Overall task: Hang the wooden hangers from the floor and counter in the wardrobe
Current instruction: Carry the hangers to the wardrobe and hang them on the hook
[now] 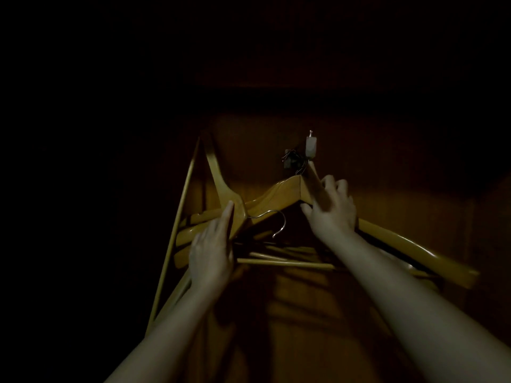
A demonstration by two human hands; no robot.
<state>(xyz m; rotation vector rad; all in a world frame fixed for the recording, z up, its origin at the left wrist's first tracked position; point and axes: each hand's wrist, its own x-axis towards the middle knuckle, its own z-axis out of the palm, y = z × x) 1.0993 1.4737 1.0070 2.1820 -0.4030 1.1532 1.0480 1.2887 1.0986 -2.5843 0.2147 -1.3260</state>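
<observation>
Two hands (pixel 329 208) grip hanger (pixel 287 192), peak pointing up.

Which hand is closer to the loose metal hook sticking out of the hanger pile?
Left. The left hand rests on a wooden hanger right beside the metal hook, just to its left. The right hand grips another hanger's peak farther off to the hook's right.

hands: 2 | wooden hangers (pixel 279 193): several overlapping, exact count unclear in the dark | free metal hooks (pixel 278 222): 1, at 6 o'clock of the pile's peak
</observation>
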